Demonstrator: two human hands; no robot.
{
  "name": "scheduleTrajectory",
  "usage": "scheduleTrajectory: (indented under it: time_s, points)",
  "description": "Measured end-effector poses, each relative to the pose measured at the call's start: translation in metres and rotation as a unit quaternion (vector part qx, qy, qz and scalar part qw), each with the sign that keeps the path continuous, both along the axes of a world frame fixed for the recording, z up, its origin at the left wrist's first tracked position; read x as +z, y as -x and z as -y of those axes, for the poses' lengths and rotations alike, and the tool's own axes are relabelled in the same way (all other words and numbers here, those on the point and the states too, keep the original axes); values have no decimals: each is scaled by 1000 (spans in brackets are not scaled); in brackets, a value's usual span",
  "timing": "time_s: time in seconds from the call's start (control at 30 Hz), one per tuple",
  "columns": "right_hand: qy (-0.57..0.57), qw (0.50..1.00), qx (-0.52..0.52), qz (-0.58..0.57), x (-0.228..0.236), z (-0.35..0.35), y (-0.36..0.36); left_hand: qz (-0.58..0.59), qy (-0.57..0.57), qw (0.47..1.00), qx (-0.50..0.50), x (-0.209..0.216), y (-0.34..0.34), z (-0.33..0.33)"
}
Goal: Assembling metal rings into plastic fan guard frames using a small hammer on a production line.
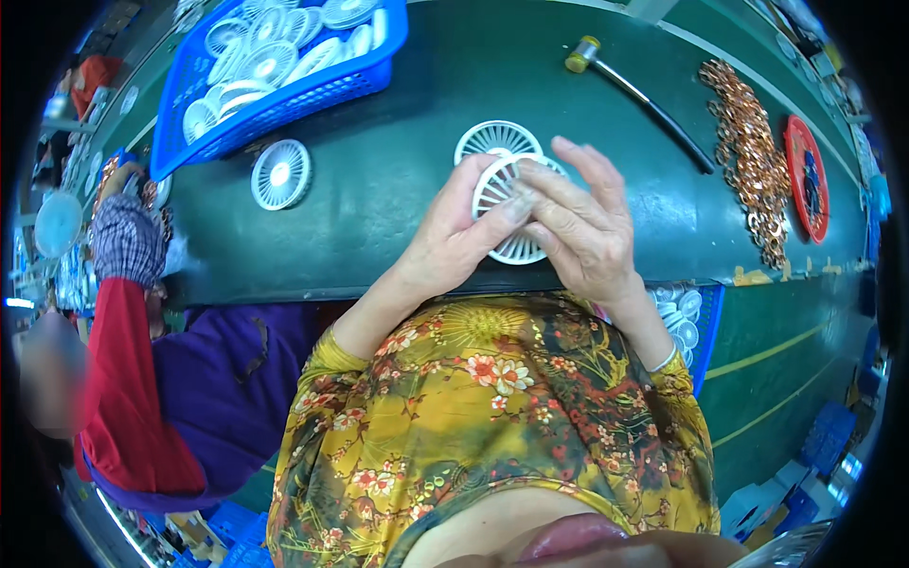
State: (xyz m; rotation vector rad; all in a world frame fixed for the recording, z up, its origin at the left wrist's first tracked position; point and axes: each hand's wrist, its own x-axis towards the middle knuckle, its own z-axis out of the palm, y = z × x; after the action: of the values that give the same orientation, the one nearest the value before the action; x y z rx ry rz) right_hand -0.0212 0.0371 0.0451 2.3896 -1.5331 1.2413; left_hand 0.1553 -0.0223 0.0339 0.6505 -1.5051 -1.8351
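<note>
Left hand (456, 225) is gripping a disc (491, 188) left of the hammer (653, 108); right hand (592, 225), half-open, is touching it, ideally pressing evenly.

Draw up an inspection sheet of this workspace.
Surface: green bench, tan patches along its near right edge.
Job's things: white spoked disc in hand, another disc just beyond; single disc near the blue basket of discs.
Clutter: yellow-headed mallet, heaped copper-coloured rings, red tray of dark pieces.
Hands: left hand grips the held disc; right hand has fingers against it.
Cables: nothing seen.
Surroundings: co-worker's red sleeve, left; second blue basket, right, below bench level.
</note>
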Motion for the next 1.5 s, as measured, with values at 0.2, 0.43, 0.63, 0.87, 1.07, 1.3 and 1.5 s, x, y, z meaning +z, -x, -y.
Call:
scheduleTrajectory:
  time_s: [0.2,0.43,0.63,0.87,1.07,1.3,1.5]
  points:
    - [-103,947,35,301,-13,-1,-2,52,120,991,29,-9,-1,-5]
    - [-271,842,102,455,-28,-5,4,124,266,954,65,-20,-1,-5]
    - [-122,934,-279,186,-33,22,93,198,376,858,288,-33,-26,10]
    - [-209,769,-600,-69,-48,12,236,358,338,790,366,-26,-75,23]
    - [-120,838,-530,-53,-55,6,248,332,464,763,303,-26,-71,23]
    - [-177,868,-464,-20,-50,22,245,291,585,661,368,36,-71,99]
    - [-221,807,-526,-149,-52,51,264,586,323,727,155,59,-83,209]
